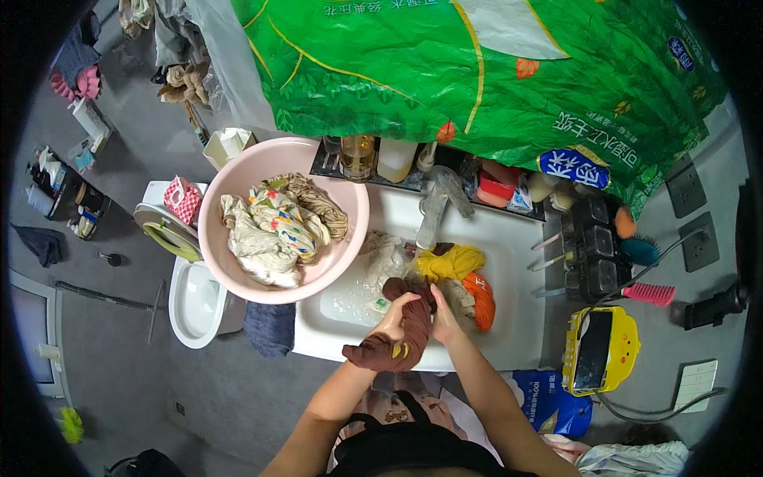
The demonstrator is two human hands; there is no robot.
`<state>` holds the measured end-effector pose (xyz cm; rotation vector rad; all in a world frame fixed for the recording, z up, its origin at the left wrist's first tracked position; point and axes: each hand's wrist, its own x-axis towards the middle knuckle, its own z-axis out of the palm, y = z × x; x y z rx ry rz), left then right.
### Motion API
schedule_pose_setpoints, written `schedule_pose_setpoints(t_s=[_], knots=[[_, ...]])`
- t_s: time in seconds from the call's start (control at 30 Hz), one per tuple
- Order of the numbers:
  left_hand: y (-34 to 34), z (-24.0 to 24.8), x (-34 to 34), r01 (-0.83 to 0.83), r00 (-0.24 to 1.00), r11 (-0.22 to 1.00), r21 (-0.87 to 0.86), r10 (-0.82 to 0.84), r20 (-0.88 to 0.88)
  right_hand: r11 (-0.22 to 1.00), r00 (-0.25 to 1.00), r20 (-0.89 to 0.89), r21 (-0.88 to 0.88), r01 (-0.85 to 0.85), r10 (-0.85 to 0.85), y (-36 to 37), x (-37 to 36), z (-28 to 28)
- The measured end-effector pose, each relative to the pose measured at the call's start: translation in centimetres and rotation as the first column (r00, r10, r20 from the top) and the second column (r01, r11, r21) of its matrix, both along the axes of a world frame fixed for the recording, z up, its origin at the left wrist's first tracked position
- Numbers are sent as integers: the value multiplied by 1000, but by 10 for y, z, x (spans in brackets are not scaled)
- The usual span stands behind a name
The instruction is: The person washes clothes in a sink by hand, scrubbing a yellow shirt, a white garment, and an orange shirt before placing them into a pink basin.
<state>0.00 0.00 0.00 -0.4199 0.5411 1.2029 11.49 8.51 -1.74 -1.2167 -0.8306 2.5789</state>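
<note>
A brown garment [415,322], wet-looking and bunched into a twisted roll, is gripped in both my hands over the front of the white sink [517,334]. My left hand [394,319] is closed around its middle, and one end hangs over my left wrist. On its other side my right hand [446,318] presses against the cloth near the far end; part of its fingers is hidden. Just beyond lie a yellow cloth [451,262], an orange cloth [480,300] and a pale cloth [388,258] in the basin, beneath the tap [433,219].
A pink tub [362,230] of twisted, light-coloured clothes rests over the sink's left side. Bottles [396,159] line the ledge behind the tap. Green plastic packaging [358,63] overhangs the back. A toilet [195,306] stands left; a yellow phone holder [624,350] is on the right wall.
</note>
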Motion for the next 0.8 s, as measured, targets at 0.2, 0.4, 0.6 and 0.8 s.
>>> schedule_pose_setpoints(t_s=[0.2,0.4,0.6,0.8], knots=[[-22,19,19,-28,1000,990,139,28,-2,988,893,-423,-76,131,-151,1,-28,14],[-25,1,20,70,953,967,245,8,-304,780,937,28,545,-307,349,15,-37,65],[3,-18,21,77,618,996,53,-6,-786,291,852,522,811,-508,34,10,-51,37],[-7,-38,22,63,358,998,-8,-30,-933,196,759,621,783,-590,-194,-6,-55,24]])
